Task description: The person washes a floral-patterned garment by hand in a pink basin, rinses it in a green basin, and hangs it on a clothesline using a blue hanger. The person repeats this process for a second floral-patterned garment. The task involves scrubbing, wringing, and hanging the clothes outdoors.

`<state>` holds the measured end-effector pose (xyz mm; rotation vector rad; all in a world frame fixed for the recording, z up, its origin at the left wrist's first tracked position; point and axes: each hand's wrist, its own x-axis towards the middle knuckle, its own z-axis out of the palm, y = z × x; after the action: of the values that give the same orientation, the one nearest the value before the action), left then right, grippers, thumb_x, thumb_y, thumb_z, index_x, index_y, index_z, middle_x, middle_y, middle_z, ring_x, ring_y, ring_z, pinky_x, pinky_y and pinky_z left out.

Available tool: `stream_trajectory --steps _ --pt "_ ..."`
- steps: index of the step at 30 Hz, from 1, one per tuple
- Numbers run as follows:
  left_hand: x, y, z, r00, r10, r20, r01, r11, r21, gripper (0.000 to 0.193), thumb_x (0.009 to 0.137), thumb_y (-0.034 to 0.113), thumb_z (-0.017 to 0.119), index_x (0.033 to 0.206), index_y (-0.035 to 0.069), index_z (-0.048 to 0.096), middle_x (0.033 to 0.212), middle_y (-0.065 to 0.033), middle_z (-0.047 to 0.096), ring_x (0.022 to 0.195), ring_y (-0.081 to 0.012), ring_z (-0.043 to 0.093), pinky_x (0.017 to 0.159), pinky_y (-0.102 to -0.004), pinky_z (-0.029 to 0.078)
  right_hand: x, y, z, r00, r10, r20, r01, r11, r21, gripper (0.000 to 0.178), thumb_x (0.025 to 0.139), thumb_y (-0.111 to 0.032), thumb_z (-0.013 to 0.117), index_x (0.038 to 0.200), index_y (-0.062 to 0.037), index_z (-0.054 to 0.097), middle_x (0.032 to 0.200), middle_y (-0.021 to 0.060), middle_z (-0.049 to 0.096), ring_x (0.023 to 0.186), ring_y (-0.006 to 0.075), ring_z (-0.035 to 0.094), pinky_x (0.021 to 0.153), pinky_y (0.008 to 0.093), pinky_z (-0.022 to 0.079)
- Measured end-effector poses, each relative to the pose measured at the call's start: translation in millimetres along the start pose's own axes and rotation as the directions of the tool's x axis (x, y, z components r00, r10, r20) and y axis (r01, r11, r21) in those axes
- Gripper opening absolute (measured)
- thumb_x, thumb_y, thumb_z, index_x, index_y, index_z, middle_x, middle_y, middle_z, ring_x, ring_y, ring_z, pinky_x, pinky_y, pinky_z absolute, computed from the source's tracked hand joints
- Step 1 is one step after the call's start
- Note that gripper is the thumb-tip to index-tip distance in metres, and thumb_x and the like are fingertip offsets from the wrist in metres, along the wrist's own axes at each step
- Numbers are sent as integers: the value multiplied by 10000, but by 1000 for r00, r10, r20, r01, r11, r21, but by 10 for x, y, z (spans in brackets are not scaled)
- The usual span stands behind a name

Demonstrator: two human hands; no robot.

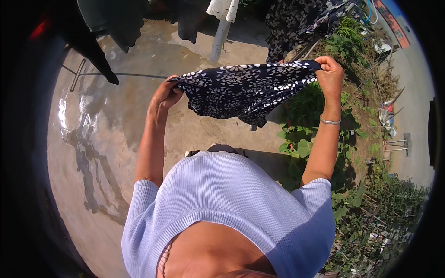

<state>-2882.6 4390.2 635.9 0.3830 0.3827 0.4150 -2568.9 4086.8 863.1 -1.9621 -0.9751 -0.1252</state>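
A dark navy cloth garment with white flower patterns (241,85) is stretched between my two hands, out in front of my body. My left hand (167,94) is closed on its left end, the fingers gripping the edge. At the upper right corner, my right hand (330,76) pinches the cloth between thumb and fingers, and a silver bracelet (330,122) circles that wrist. The lower edge of the cloth hangs loose in folds. Which kind of garment it is I cannot tell.
Dark clothes (109,23) hang at the upper left, and another patterned dark cloth (296,25) hangs at the upper right. Between them a white post (222,34) rises. Wet patches mark the concrete ground (106,153) on the left. Green plants (303,143) grow on the right.
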Motion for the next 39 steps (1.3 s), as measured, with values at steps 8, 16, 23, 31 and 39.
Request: stream_trajectory --steps 8,16,23,31,39 --pt "-235 740 1442 677 485 554 -185 -616 766 196 686 51 651 856 56 555 764 -103 608 695 -265 605 637 -339 461 -239 1176 -452 984 -117 -131 24 827 -561 118 652 -44 660 762 -77 630 626 77 634 574 262 614 513 334 464" --pt "-334 747 1582 805 382 454 -58 -711 701 182 736 81 557 915 54 536 893 -134 587 898 -339 566 730 -409 449 -404 1040 -66 998 -48 31 56 915 -400 131 618 12 652 736 -36 622 648 94 638 575 223 626 528 309 468" --pt "-630 991 1746 721 543 429 95 -692 716 172 746 62 519 914 54 558 888 -118 586 781 -314 602 656 -400 493 -312 724 141 951 65 303 -69 998 2 129 629 30 708 686 -1 596 605 55 609 556 101 580 526 254 445" --pt "-407 547 1789 968 237 -81 -166 850 501 193 881 108 383 904 -2 539 806 -101 604 725 -228 617 641 -375 555 254 361 -52 873 -110 475 65 992 109 249 666 -131 779 817 1 632 673 21 598 660 91 573 601 260 467" --pt "-258 264 1545 928 339 -152 -248 871 424 137 860 96 433 871 22 547 720 -80 583 614 -190 582 566 -345 505 1789 -803 -1078 624 -671 -400 209 637 -742 166 773 -215 704 750 -64 639 657 96 638 582 236 628 490 336 486"
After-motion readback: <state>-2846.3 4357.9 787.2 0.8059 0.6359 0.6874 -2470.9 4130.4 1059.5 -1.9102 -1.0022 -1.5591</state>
